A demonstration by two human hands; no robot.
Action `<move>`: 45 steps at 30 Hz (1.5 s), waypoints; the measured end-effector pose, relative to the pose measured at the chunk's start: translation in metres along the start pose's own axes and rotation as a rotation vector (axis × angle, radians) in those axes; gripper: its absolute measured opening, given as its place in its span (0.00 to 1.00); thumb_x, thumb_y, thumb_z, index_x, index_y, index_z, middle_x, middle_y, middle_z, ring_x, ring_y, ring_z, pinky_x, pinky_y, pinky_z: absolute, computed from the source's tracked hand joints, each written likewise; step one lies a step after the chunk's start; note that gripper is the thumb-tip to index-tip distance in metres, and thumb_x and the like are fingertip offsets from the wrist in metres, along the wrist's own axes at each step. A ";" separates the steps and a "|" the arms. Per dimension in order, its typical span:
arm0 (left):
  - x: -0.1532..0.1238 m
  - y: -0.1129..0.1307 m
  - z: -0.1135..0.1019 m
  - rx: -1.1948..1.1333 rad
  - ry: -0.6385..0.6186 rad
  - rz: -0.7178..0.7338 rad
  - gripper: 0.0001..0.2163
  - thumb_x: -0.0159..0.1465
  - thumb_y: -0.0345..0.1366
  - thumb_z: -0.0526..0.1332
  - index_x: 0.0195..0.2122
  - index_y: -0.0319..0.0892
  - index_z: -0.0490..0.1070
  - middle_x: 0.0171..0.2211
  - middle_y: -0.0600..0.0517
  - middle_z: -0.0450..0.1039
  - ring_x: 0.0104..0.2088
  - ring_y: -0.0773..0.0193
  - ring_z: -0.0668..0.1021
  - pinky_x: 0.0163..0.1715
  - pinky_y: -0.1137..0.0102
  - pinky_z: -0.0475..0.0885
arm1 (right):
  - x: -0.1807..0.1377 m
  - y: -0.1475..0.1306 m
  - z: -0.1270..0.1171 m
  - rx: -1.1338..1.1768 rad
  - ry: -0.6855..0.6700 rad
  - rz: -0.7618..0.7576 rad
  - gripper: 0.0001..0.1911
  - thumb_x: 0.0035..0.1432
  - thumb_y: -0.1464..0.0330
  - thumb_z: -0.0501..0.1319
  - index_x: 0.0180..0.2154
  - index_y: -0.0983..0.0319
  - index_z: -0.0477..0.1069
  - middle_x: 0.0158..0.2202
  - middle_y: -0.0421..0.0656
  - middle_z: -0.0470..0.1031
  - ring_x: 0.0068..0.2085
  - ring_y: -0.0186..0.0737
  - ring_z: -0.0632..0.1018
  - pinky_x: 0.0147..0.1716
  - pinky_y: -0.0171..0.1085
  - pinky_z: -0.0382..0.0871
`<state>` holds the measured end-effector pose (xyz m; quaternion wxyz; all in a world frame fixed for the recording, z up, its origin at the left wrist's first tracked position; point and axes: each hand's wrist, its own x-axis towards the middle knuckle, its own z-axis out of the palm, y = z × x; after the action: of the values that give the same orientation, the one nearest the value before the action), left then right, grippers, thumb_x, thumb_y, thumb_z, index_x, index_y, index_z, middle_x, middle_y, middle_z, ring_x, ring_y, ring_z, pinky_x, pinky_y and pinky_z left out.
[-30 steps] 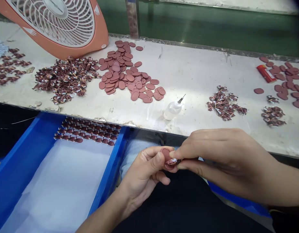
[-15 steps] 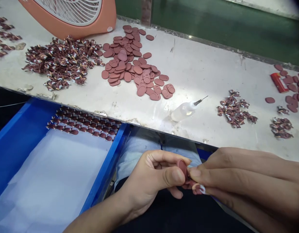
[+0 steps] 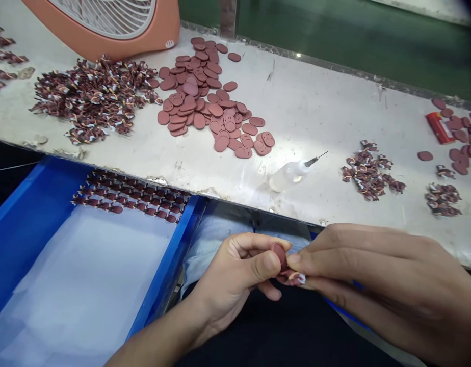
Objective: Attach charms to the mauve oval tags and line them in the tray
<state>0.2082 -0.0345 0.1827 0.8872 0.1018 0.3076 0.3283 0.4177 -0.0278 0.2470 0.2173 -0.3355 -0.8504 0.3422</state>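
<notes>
Between the thumb and index finger of my left hand (image 3: 243, 267) is a reddish-brown oval base (image 3: 279, 255), tilted on edge. A small painted figurine (image 3: 292, 278), brown with white and yellow parts, sits against the base. My right hand (image 3: 373, 275) pinches this figurine at its side, with the fingers closed. Both hands are over my lap, below the table's front edge. Where figurine and base meet is partly hidden by the fingers. Beyond them on the table lies a clear squeeze bottle (image 3: 289, 176) with a needle tip.
Loose oval bases (image 3: 216, 109) and a heap of figurines (image 3: 94, 97) lie on the white table (image 3: 315, 102), near an orange fan (image 3: 144, 38). Smaller figurine piles (image 3: 371, 171) and a red object (image 3: 440, 127) are right. A blue drawer (image 3: 19, 196) holds rows of based figurines (image 3: 132, 193) on paper.
Both hands have shifted slightly left and up together, still gripping the base and figurine. Things on the table have not moved apart from a small shift of the camera view.
</notes>
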 end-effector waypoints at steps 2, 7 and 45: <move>0.000 0.000 -0.001 0.007 0.003 0.009 0.10 0.53 0.42 0.76 0.32 0.43 0.84 0.29 0.53 0.79 0.24 0.74 0.78 0.20 0.84 0.73 | 0.003 0.000 0.000 -0.012 0.004 -0.003 0.14 0.65 0.78 0.62 0.51 0.64 0.73 0.42 0.42 0.80 0.39 0.30 0.80 0.40 0.25 0.74; 0.003 0.001 -0.004 0.032 -0.017 0.010 0.15 0.51 0.47 0.77 0.29 0.40 0.82 0.26 0.52 0.77 0.23 0.72 0.76 0.18 0.82 0.72 | 0.013 -0.002 0.000 -0.020 0.030 -0.005 0.12 0.64 0.78 0.62 0.49 0.64 0.75 0.41 0.42 0.80 0.40 0.30 0.80 0.41 0.24 0.75; 0.006 0.004 -0.025 0.019 -0.123 0.050 0.30 0.51 0.60 0.71 0.47 0.41 0.81 0.28 0.51 0.75 0.21 0.71 0.75 0.17 0.81 0.73 | 0.036 0.006 0.017 0.060 0.233 -0.087 0.13 0.61 0.78 0.65 0.47 0.65 0.75 0.35 0.43 0.80 0.34 0.31 0.80 0.33 0.28 0.76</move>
<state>0.1945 -0.0276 0.1614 0.8949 0.1378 0.2530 0.3407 0.3854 -0.0068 0.2361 0.3393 -0.3290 -0.8225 0.3163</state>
